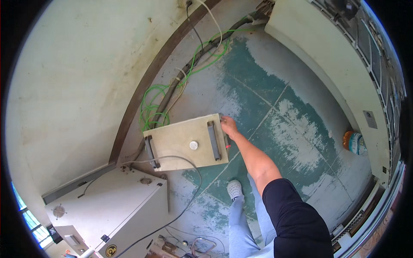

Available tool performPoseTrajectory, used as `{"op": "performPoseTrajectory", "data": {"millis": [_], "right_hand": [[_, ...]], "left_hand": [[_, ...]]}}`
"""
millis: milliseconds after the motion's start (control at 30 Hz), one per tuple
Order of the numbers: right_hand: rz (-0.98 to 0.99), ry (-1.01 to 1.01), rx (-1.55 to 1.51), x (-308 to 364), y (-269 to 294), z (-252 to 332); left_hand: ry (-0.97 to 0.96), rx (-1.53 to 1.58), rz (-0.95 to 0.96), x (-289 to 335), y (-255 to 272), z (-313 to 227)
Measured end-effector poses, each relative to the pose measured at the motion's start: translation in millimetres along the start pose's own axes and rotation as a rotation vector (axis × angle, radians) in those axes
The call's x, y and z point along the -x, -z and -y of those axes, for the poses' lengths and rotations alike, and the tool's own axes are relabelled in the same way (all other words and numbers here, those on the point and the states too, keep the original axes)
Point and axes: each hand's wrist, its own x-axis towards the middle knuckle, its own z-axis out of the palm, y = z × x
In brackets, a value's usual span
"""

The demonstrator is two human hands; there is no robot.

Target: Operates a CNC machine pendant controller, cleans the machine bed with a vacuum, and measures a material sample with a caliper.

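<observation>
A beige metal box [180, 148] with two dark bar handles stands on the floor in front of me. Between the handles, a round silver cap [193, 145] sits on its top face. My right hand [229, 126] reaches the box's far right corner, its fingers curled in against the side. What the fingertips hold there is too small and partly hidden to make out. A small red part [228, 146] shows on that same side, nearer me. My left hand is out of view.
Green cable [150, 107] and a thick dark conduit [174, 84] run along the wall behind the box. A white cabinet [124, 206] stands at the lower left, with a grey cable [195, 200] looping past it. A bottle of orange liquid [355, 142] is at the right.
</observation>
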Motion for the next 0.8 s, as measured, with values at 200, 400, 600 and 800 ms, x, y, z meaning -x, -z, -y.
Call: {"op": "performPoseTrajectory", "data": {"millis": [200, 400, 600, 800], "right_hand": [[0.026, 0.050, 0.214, 15, 106, -33], [0.013, -0.157, 0.222, 178, 170, -15], [0.130, -0.384, 0.148, 328, 283, 20], [-0.007, -0.168, 0.387, 400, 357, 27]], "left_hand": [[-0.172, -0.005, 0.157, -44, -36, -61], [-0.408, 0.011, 0.215, -38, -39, -156], [-0.583, -0.004, 0.320, -12, -47, -200], [-0.746, -0.227, 0.346, 24, -69, -240]]}}
